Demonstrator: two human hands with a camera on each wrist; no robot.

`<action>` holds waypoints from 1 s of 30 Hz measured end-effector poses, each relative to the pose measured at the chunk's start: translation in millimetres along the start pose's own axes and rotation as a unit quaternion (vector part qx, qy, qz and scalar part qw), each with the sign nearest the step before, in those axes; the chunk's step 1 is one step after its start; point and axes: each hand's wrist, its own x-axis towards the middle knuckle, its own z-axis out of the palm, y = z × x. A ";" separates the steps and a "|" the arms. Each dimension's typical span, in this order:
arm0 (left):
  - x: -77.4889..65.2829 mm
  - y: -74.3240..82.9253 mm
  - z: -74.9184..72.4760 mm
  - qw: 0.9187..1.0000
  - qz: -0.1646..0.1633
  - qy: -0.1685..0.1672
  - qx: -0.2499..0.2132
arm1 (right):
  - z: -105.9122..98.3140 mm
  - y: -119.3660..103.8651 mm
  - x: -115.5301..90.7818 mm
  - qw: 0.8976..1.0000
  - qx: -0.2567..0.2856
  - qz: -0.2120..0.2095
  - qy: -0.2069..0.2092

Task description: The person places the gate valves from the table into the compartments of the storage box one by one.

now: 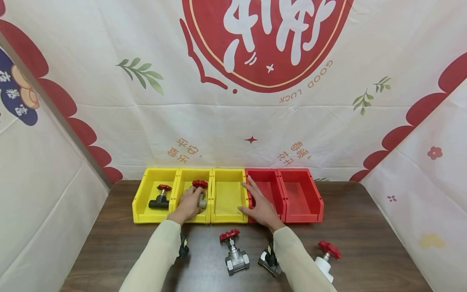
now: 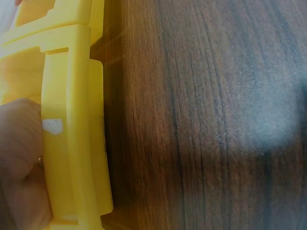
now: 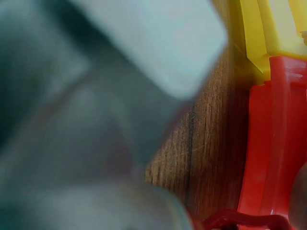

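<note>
Handwheel valve, grey-bodied with a red handwheel at its far end, is located in the second yellow bin from the left. The left hand reaches over the bin's front wall, its fingers curled in a grasp on the grey body; the exact contact under the palm is hidden. Handling, as judged by eye: rigid, moderately light if the body is plastic, smooth enough to slip, not fragile. Take hold of the body rather than the handwheel, which may rotate under load. The bin's side walls limit finger clearance. The right hand is released, fingers spread, above the divide between the third yellow bin and the adjoining red bin; whether it touches a rim cannot be told. A black valve with a red handwheel lies in the leftmost yellow bin, beyond the partition. On the bench, in front of the bins, are a steel valve, a second metal valve partly covered by the right sleeve, and a white valve beside that forearm. The rightmost red bin adjoins its neighbour.
</note>
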 end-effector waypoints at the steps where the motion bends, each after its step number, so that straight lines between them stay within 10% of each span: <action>1: -0.2 0.0 0.1 1.000 -0.001 0.000 0.001 | 0.1 0.0 0.0 1.000 0.000 0.001 0.000; 30: -14.6 6.4 -1.5 0.997 0.004 0.066 -0.041 | 1.6 2.8 -2.7 1.000 -0.002 -0.012 0.008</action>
